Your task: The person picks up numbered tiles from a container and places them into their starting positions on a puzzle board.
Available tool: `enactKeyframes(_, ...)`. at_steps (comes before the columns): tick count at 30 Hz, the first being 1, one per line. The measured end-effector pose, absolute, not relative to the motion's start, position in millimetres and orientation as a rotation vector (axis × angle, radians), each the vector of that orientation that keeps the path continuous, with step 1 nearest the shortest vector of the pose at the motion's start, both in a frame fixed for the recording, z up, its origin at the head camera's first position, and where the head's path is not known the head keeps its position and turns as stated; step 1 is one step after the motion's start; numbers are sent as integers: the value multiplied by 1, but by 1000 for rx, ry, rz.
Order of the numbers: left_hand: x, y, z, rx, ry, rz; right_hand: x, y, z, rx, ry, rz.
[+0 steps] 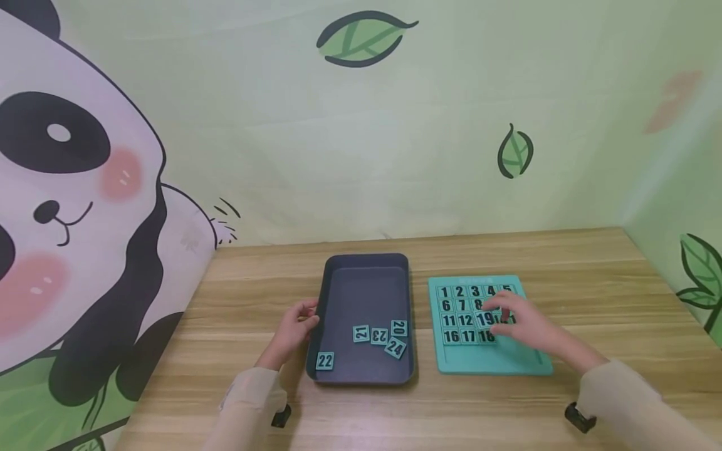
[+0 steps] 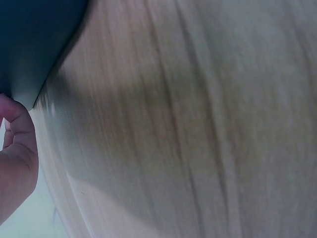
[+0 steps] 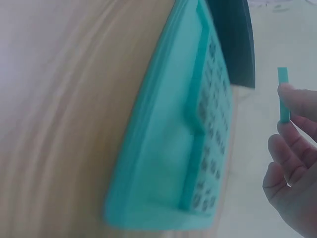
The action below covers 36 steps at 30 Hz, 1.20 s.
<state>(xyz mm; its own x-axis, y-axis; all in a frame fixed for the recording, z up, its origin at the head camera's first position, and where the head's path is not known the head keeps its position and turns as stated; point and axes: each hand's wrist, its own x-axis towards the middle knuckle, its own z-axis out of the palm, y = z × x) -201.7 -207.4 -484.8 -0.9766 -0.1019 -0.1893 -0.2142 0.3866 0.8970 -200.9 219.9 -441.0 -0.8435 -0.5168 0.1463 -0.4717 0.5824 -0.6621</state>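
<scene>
My right hand pinches a teal number tile marked 19 between thumb and fingers. In the right wrist view the tile is seen edge-on, above the board. Below it lies the teal number board, with tiles in order from 1 at the top left to 18; the hand hides some on the right. My left hand holds the left rim of a dark blue tray. Inside the tray lie several loose tiles, among them 22, 21 and 24.
Tray and board stand side by side on a wood-grain table, with a narrow gap between them. Behind the table rises a pale green wall covering with leaves and a large panda printed on it.
</scene>
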Motion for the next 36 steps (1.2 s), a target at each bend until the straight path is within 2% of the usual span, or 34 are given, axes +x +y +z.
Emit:
enactKeyframes(12, -202, -209, -486, -305, 2524, 1669, -197, 253, -465, -689, 2841, -997)
enactKeyframes(22, -202, -208, -482, -312, 2507, 1675, -192, 250, -478, -568, 2891, -835)
enactKeyframes(36, -199, -206, -480, -297, 2521, 1681, -191, 244, -483, -559, 2959, -698)
